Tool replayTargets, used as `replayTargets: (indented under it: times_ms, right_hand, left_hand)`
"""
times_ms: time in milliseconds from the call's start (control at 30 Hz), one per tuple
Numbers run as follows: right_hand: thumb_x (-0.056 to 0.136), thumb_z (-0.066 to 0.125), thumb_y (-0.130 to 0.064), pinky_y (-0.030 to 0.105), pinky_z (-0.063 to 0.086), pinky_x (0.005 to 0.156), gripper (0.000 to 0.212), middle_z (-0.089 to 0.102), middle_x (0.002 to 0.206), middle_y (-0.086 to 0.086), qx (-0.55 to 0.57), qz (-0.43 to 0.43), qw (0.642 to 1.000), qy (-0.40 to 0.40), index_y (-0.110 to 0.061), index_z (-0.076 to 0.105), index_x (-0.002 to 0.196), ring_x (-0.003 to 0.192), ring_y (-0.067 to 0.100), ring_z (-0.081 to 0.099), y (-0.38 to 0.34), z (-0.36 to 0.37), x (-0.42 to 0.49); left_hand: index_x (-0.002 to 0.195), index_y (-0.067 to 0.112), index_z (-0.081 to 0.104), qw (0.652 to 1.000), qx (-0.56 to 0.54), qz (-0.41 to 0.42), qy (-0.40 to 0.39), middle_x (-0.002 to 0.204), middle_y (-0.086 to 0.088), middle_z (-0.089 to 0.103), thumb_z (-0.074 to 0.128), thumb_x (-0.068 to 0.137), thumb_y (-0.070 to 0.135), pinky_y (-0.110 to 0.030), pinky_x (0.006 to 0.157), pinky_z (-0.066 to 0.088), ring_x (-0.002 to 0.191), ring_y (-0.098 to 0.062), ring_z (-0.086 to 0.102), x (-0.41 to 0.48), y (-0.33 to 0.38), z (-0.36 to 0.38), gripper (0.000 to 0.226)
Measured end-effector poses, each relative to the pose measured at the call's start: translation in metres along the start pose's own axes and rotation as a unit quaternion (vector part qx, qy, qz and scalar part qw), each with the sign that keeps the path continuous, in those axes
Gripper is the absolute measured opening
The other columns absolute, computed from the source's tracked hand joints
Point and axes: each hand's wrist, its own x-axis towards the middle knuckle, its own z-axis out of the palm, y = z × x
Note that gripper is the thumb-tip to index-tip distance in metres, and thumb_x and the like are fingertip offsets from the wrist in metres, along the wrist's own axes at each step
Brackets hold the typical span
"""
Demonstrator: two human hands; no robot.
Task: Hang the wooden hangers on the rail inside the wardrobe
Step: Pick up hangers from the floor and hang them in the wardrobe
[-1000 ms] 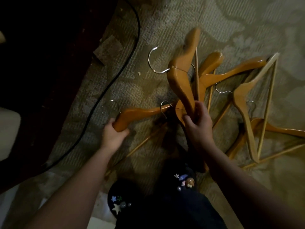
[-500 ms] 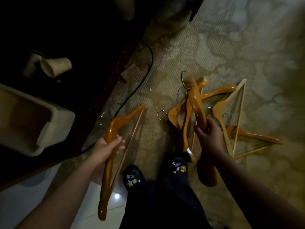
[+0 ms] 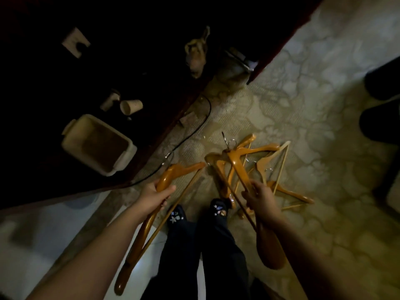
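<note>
My left hand (image 3: 154,197) grips one wooden hanger (image 3: 184,169) near its middle, lifted off the floor, its far arm pointing toward the wardrobe. My right hand (image 3: 258,194) holds a bunch of wooden hangers (image 3: 234,161) by their shoulders, metal hooks pointing away from me. Several more hangers (image 3: 287,192) lie in a loose pile on the patterned carpet to the right of my right hand. The wardrobe (image 3: 108,83) is the dark opening at upper left; no rail shows in this view.
Inside the dark wardrobe floor sit a cream plastic bin (image 3: 97,144), a tipped paper cup (image 3: 131,106) and a small bag (image 3: 195,54). A black cable (image 3: 190,135) runs along the wardrobe's base. My two dark shoes (image 3: 176,215) stand below. Dark shapes (image 3: 381,118) sit at the right edge.
I have stood up: both hands rose with their hangers and the view pulled back from the floor. The wardrobe interior has come into sight.
</note>
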Motion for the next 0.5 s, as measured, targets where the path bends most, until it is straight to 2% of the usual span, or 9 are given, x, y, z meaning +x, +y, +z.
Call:
replayTargets:
  times_ms: [100, 167, 300, 400, 500]
  right_hand:
    - [0.088, 0.058, -0.014, 0.033, 0.048, 0.067, 0.002, 0.058, 0.075, -0.001, -0.055, -0.014, 0.997, -0.05, -0.015, 0.059, 0.089, 0.068, 0.012, 0.057, -0.034, -0.009, -0.052]
    - [0.087, 0.06, -0.015, 0.037, 0.049, 0.071, 0.004, 0.059, 0.075, 0.0, -0.092, -0.021, 0.992, -0.08, -0.014, 0.06, 0.09, 0.069, 0.015, 0.057, -0.051, -0.009, -0.082]
    - [0.088, 0.058, -0.015, 0.033, 0.049, 0.073, 0.015, 0.062, 0.086, 0.004, -0.155, -0.036, 0.976, -0.151, -0.014, 0.06, 0.102, 0.076, 0.016, 0.059, -0.076, -0.003, -0.122]
    - [0.088, 0.059, -0.02, 0.034, 0.049, 0.076, 0.021, 0.062, 0.093, 0.008, -0.198, -0.034, 0.962, -0.184, -0.014, 0.058, 0.108, 0.083, 0.02, 0.059, -0.086, 0.005, -0.135]
    - [0.088, 0.059, -0.021, 0.03, 0.046, 0.072, 0.019, 0.057, 0.085, 0.001, -0.232, -0.054, 0.944, -0.229, -0.016, 0.056, 0.106, 0.077, 0.015, 0.055, -0.102, 0.01, -0.135]
  left_hand:
    - [0.095, 0.012, 0.056, 1.0, 0.009, -0.003, -0.011, 0.062, -0.002, 0.052, 0.061, 0.088, 0.026, -0.023, 0.048, 0.042, 0.049, -0.014, 0.048, -0.061, 0.005, -0.015, 0.016]
    - [0.097, 0.011, 0.056, 1.0, 0.007, -0.004, 0.001, 0.063, -0.002, 0.053, 0.06, 0.088, 0.026, -0.022, 0.048, 0.043, 0.05, -0.014, 0.049, -0.099, 0.003, -0.025, 0.018]
    - [0.099, 0.01, 0.056, 0.999, -0.021, -0.005, 0.025, 0.068, -0.004, 0.057, 0.059, 0.089, 0.022, -0.017, 0.045, 0.044, 0.054, -0.013, 0.052, -0.168, -0.009, -0.044, 0.016]
    - [0.095, 0.012, 0.056, 0.997, -0.045, -0.003, 0.059, 0.067, -0.003, 0.057, 0.059, 0.089, 0.023, -0.02, 0.047, 0.043, 0.052, -0.012, 0.053, -0.205, -0.023, -0.055, 0.012]
    - [0.094, 0.019, 0.056, 0.992, -0.082, -0.007, 0.095, 0.068, -0.004, 0.056, 0.059, 0.09, 0.024, -0.02, 0.048, 0.043, 0.055, -0.013, 0.052, -0.233, -0.038, -0.058, 0.007]
